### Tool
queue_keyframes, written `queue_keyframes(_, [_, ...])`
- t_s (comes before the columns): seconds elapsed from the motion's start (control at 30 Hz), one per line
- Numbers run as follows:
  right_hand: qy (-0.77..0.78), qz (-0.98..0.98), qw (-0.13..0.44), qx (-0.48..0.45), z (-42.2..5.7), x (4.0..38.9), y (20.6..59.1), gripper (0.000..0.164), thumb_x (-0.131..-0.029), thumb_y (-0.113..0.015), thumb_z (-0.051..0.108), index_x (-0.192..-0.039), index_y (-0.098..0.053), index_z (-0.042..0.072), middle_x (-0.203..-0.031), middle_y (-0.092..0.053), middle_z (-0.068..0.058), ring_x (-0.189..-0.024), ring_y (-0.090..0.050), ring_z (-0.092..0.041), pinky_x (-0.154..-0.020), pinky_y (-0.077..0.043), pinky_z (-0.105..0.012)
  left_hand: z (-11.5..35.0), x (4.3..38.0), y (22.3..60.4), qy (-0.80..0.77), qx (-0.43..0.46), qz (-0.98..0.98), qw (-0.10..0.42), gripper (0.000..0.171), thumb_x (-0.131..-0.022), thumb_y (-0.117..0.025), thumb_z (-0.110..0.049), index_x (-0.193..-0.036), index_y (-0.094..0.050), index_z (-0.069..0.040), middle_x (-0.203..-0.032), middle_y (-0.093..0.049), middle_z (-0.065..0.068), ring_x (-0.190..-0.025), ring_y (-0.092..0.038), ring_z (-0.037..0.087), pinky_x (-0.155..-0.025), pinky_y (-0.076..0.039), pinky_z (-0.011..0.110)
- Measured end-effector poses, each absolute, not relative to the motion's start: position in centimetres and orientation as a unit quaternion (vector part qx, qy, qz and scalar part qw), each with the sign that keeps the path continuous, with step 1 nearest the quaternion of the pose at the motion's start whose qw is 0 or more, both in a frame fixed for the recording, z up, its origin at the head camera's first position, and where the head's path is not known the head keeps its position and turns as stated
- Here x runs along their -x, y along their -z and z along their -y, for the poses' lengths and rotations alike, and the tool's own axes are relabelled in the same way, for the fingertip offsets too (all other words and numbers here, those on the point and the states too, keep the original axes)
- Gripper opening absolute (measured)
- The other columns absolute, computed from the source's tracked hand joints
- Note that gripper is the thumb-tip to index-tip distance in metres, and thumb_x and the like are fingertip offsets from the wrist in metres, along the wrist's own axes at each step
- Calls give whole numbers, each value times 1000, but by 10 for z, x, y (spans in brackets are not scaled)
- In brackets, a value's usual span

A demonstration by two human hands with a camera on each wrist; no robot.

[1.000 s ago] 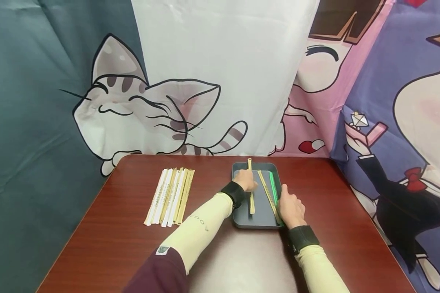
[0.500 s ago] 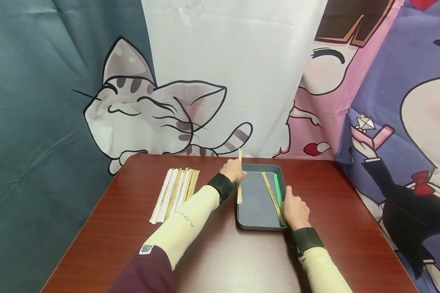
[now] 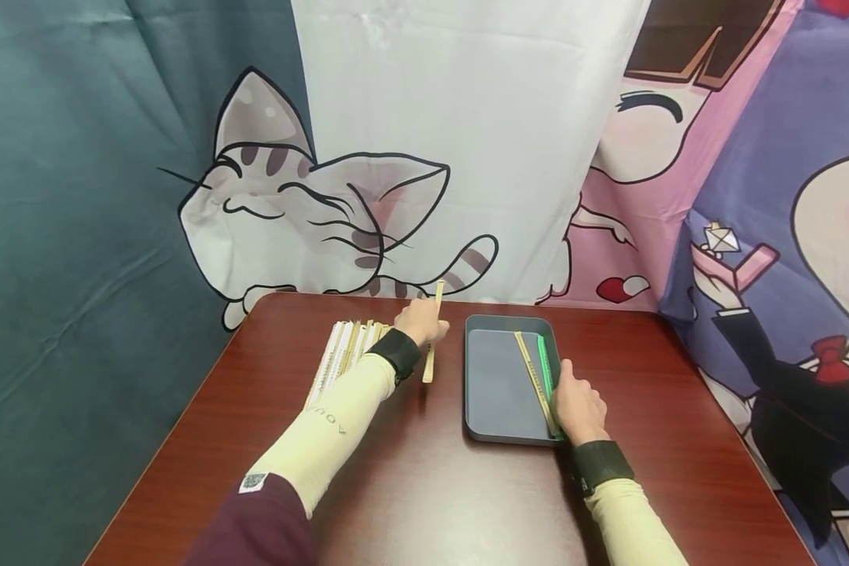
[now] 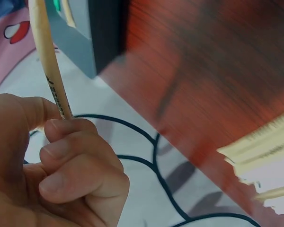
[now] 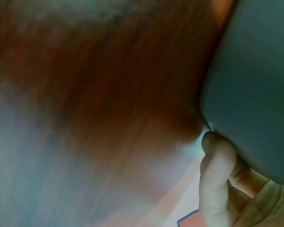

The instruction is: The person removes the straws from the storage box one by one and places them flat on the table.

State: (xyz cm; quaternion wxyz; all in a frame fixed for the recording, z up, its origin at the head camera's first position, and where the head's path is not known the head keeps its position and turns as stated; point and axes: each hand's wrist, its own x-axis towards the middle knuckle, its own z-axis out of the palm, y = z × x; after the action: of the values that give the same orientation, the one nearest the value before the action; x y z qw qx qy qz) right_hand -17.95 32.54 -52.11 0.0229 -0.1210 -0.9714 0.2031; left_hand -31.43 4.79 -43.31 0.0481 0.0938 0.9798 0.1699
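Note:
My left hand [image 3: 419,321] pinches a long cream paper-wrapped pair of chopsticks [image 3: 429,365] above the table, between the pile and the tray. Close up in the left wrist view, thumb and fingers hold the printed wrapper [image 4: 52,61] near one end. At the right edge of a dark grey rectangular tray [image 3: 498,385], my right hand [image 3: 582,402] grips the side; the right wrist view has curled fingers [image 5: 217,165] against the tray wall. Inside lie a yellowish wrapped pair [image 3: 535,381] and a green wrapped one [image 3: 544,362], both along the right side.
Left of my left hand, a pile of white and yellowish wrapped chopsticks [image 3: 336,354] lies side by side, partly behind my forearm. The reddish-brown table [image 3: 410,472] ends at a printed cloth backdrop [image 3: 396,94].
From over the tray, my left hand has moved left with the wrapped chopsticks and is now beside the pile. My right hand stays at the tray's edge. The head view has shifted slightly.

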Motion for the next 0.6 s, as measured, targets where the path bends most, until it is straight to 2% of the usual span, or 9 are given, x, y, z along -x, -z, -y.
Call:
queue_keyframes(0.13, [-204, 971, 18, 122, -325, 180, 520, 28, -94, -48, 6, -120, -38, 7, -74, -58, -18, -63, -59, -36, -55, -45, -50, -29, 314, 439, -166, -82, -982, 48, 29, -93, -62, -24, -111, -67, -2, -106, -67, 15, -87, -65, 29, -73, -54, 48])
queue_keyframes(0.3, [-205, 971, 14, 123, -324, 180, 520, 26, -95, -47, 6, -119, -38, 7, -73, -58, -18, -63, -59, -36, -54, -44, -49, -12, 313, 448, -160, -75, -983, 53, 18, -92, -65, -22, -93, -66, -4, -96, -68, 13, -83, -66, 29, -71, -55, 47])
queue_keyframes(0.6, [-207, 971, 21, 118, -324, 179, 521, 26, -96, -48, 6, -120, -38, 7, -73, -57, -18, -63, -58, -36, -54, -44, -50, 11, 306, 467, -130, -82, -985, 73, 21, -92, -68, -23, -85, -64, -4, -98, -68, 18, -83, -64, 28, -72, -54, 44])
